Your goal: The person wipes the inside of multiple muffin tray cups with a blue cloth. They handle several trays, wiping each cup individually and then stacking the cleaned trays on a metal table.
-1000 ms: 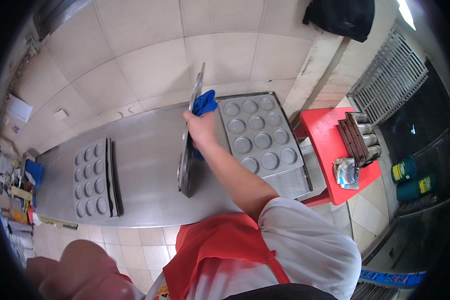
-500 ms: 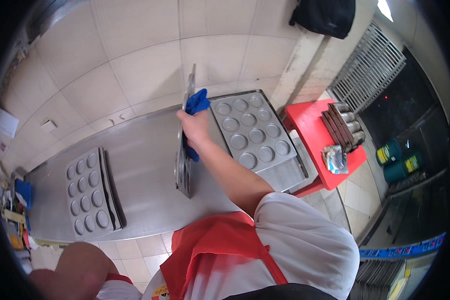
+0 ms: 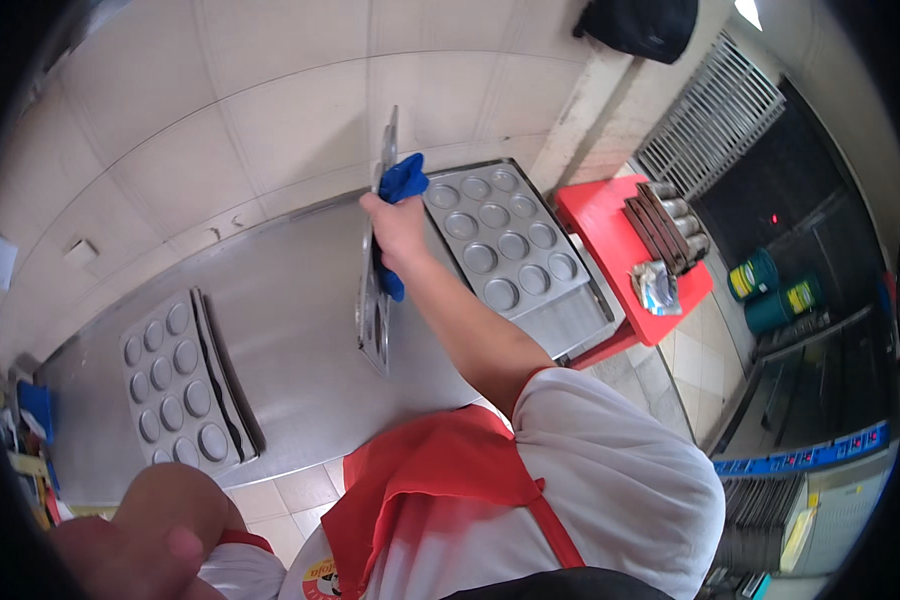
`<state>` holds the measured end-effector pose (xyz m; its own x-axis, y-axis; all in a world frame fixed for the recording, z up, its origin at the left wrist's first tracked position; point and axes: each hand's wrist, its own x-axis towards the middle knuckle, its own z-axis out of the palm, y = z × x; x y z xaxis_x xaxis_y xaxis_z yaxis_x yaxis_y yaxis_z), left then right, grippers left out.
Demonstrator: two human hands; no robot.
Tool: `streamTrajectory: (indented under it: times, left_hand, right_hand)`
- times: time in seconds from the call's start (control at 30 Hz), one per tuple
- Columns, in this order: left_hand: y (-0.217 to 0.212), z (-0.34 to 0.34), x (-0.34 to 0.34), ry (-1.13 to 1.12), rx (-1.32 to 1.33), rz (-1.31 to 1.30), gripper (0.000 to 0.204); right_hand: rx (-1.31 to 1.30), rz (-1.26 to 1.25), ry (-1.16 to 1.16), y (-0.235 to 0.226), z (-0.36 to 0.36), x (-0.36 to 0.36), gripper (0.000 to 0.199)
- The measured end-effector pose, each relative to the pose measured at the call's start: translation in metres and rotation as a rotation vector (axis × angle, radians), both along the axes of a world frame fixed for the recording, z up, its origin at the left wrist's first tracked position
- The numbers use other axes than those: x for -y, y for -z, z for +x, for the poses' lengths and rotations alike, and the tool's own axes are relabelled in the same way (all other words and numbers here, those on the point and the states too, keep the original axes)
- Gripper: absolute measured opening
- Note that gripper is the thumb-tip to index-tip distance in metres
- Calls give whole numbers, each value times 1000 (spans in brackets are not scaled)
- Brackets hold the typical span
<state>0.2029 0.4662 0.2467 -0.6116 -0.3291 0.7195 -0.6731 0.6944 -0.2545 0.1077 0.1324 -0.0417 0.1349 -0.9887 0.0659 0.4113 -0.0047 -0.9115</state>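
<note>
Head view: the right hand (image 3: 398, 228) has its grip pinching a blue cloth (image 3: 402, 180) against a metal muffin tray (image 3: 375, 300) held on edge, upright on the steel bench (image 3: 280, 300). Right of the grip lies a flat round-cupped tray (image 3: 510, 250); far left, stacked trays (image 3: 175, 385). The left hand's grip cannot be told.

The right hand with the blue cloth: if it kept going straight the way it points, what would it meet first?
Probably the tiled wall behind the steel table. The right hand points up and away, gripping the upright baking tray and blue cloth; depth is unclear.
</note>
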Motion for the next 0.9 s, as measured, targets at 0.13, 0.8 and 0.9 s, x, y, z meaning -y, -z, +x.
streamTrajectory:
  times: [0.13, 0.8, 0.9]
  left_hand:
    - [-7, 7, 36, 148, 162, -7, 14]
    - [278, 56, 268, -352, -859, 1075, 72]
    - [296, 43, 275, -402, -930, 1279, 72]
  right_hand:
    - [-58, -59, 184, 7, 22, 3, 44]
    - [-388, 107, 99, 0, 10, -9, 73]
    - [-231, 115, 3, 12, 1, -5, 73]
